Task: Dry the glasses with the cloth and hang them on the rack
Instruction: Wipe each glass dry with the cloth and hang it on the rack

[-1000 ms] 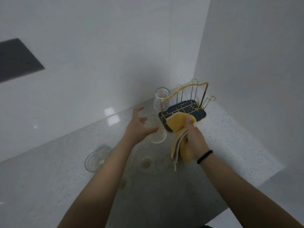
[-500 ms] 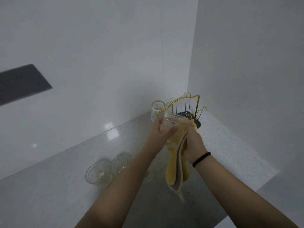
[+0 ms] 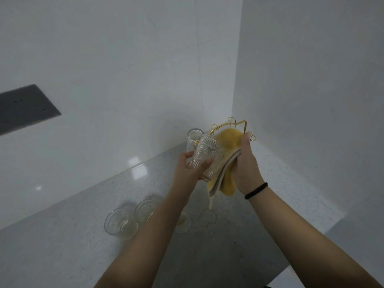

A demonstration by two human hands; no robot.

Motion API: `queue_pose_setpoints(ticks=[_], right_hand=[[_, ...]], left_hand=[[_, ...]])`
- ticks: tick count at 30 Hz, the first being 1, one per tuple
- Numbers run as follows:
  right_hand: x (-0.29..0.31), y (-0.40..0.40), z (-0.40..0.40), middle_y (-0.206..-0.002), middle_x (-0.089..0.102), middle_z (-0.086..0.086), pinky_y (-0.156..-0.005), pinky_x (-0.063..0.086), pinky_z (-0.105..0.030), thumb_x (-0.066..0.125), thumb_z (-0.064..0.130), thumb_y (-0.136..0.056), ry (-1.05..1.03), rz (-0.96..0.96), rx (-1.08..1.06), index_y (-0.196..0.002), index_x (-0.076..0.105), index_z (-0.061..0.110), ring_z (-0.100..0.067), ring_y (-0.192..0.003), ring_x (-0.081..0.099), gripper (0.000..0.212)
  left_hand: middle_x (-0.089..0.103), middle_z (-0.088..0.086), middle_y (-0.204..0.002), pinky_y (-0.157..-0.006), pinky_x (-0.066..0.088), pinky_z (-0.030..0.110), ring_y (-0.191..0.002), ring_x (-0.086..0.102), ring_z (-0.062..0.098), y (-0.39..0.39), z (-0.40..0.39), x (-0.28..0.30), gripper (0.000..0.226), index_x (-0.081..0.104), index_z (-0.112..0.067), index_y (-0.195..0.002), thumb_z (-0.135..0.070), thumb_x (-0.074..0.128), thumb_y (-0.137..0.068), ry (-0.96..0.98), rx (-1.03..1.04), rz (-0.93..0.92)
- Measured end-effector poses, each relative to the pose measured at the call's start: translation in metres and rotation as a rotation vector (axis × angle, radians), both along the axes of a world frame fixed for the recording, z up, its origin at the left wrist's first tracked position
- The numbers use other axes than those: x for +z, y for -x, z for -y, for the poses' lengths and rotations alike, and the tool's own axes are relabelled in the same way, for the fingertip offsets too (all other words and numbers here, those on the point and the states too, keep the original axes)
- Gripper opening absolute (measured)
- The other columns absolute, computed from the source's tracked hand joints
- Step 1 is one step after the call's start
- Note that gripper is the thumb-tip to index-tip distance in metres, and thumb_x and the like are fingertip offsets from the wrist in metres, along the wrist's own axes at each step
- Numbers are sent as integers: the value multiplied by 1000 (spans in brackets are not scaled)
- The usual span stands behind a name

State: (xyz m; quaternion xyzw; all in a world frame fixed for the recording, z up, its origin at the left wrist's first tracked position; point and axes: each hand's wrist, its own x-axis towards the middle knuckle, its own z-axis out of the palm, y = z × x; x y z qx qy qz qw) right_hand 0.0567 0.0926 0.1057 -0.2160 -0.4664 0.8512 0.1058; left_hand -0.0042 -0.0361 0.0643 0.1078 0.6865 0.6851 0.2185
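My left hand (image 3: 190,167) grips a clear embossed glass (image 3: 205,156), held up above the counter with its base pointing away and up. My right hand (image 3: 246,163) holds a yellow cloth (image 3: 227,146) pressed against the glass's right side; the cloth's tail hangs down below. Behind both, the gold wire rack (image 3: 232,124) stands in the corner, mostly hidden by the cloth. One clear glass (image 3: 194,137) hangs upside down on the rack's left side.
On the speckled counter (image 3: 87,246) stand a smooth clear glass (image 3: 120,222) and a ribbed glass (image 3: 146,208), with another glass (image 3: 182,222) partly hidden under my left forearm. White walls meet in the corner behind the rack. The counter's edge runs along the lower right.
My left hand took the embossed glass from the counter and lifted it. My right hand brought the cloth against it and has spread it wider over the glass's side.
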Motion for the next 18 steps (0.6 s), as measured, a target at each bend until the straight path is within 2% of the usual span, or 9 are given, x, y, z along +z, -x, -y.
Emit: queue_pose_setpoints(ticks=[3, 5, 6, 8, 10, 12, 14, 16, 18], right_hand=[[8, -3, 7, -65, 68, 0, -42, 50, -16, 16, 51, -96, -89, 27, -11, -92, 56, 12, -4, -50, 65, 57], [7, 0, 6, -66, 68, 2, -51, 53, -17, 19, 52, -96, -127, 26, -64, -90, 58, 14, -8, -59, 66, 55], [5, 2, 7, -69, 69, 2, -60, 56, -20, 19, 52, -95, -174, 39, -108, -88, 59, 17, -12, -68, 66, 54], [2, 5, 11, -87, 68, -11, -78, 55, -35, 19, 54, -93, -360, 29, -159, -91, 60, 16, -25, -85, 66, 56], [-7, 6, 17, -102, 60, -27, -81, 51, -46, 22, 66, -86, -523, -5, -214, -105, 55, 5, -38, -93, 60, 72], [-17, 5, 24, -120, 54, -21, -88, 52, -41, 32, 77, -76, -560, -49, -202, -128, 42, 9, -30, -107, 58, 86], [-24, 6, 27, -138, 45, -9, -99, 47, -36, 36, 77, -75, -487, -92, -191, -141, 29, 19, -21, -124, 49, 88], [-25, 9, 22, -136, 49, -9, -96, 49, -35, 30, 70, -83, -437, -47, -166, -141, 31, 19, -21, -122, 52, 78], [-29, 17, 15, -129, 55, -10, -88, 50, -27, 21, 58, -91, -399, 23, -120, -138, 38, 18, -22, -114, 56, 64]], left_hand=[[66, 9, -110, -74, 60, 39, -89, 72, 27, -7, -3, -2, 73, 46, -20, -120, -51, 79, -62, -1, -35, -37], [63, 8, -111, -73, 60, 34, -88, 70, 22, -14, -7, -4, 58, 45, -28, -111, -44, 81, -68, 18, -56, -67], [63, 7, -110, -73, 60, 32, -87, 70, 19, -18, -9, -4, 57, 44, -29, -109, -42, 82, -68, 15, -55, -68], [64, 6, -109, -77, 60, 35, -87, 69, 18, -21, -13, -6, 60, 46, -25, -111, -44, 83, -67, -18, -37, -7], [64, 7, -110, -81, 58, 38, -90, 69, 20, -21, -14, 0, 57, 50, -21, -114, -49, 76, -72, -86, -37, 100], [66, 10, -112, -81, 58, 38, -92, 68, 21, -19, -16, 3, 53, 53, -15, -121, -50, 65, -83, -179, -87, 174], [69, 10, -111, -80, 57, 35, -93, 69, 21, -18, -18, 6, 48, 58, -15, -124, -49, 55, -90, -245, -140, 195], [72, 7, -107, -78, 57, 32, -94, 70, 21, -19, -22, 8, 45, 58, -16, -123, -46, 53, -90, -218, -120, 197], [71, 10, -109, -75, 57, 31, -97, 70, 24, -19, -25, 10, 45, 55, -12, -127, -41, 53, -93, -202, -87, 212]])
